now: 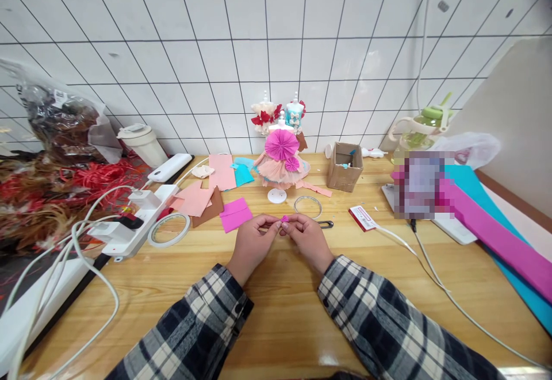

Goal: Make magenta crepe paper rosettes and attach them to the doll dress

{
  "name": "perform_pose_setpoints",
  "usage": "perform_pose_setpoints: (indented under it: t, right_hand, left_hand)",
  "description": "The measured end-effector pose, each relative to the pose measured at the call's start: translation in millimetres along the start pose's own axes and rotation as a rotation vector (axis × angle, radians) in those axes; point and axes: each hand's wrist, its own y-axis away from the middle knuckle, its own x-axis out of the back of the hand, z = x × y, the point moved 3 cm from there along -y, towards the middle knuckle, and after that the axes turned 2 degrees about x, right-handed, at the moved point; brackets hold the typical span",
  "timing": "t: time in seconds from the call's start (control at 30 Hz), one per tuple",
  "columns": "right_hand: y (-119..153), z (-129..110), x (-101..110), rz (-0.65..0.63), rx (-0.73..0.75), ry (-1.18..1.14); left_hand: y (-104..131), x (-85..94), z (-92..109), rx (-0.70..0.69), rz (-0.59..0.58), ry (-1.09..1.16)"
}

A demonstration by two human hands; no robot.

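Observation:
A small piece of magenta paper (284,219) is pinched between my left hand (257,240) and my right hand (307,239), fingertips nearly touching. Most of the piece is hidden by the fingers. Just left of my hands lies a folded magenta sheet (236,214). Beyond them a miniature dress form (282,167) stands upright, with a pleated magenta rosette (281,145) on a peach skirt. A dark-handled tool (328,225), perhaps scissors, lies partly behind my right hand. A thin tape ring (307,207) is flat on the table behind it.
Two more dress forms stand by the tiled wall. A small cardboard box (345,167) is right of centre. At left are a tape roll (168,230), paper scraps, a power strip (135,225) and looping cables. A blurred device (422,184) and long coloured sheets (504,225) lie right.

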Motion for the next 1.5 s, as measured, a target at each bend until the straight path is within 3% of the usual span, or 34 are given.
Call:
perform_pose_setpoints:
  t: [0.5, 0.93, 1.2, 1.37, 1.5]
  right_hand:
    - [1.7, -2.3, 1.0, 0.035, -0.017, 0.070]
    - [1.8, -4.6, -0.6, 0.026, 0.020, 0.037]
    - [-1.6, 1.0, 2.2, -0.103, -0.015, 0.009]
    - [-6.9, -4.0, 9.8, -0.146, 0.085, 0.189]
    - [-10.9, -10.5, 21.3, -0.251, 0.133, 0.392]
  left_hand:
    - [-2.2, 2.8, -4.0, -0.193, -0.054, -0.160]
    - [-2.5, 1.3, -2.4, 0.030, -0.096, 0.133]
    - [-9.2, 7.0, -12.3, 0.104, 0.002, 0.201]
    - [-7.6, 7.7, -7.1, 0.031, -0.077, 0.125]
    - [-3.7, 11.7, 5.4, -0.258, -0.257, -0.114]
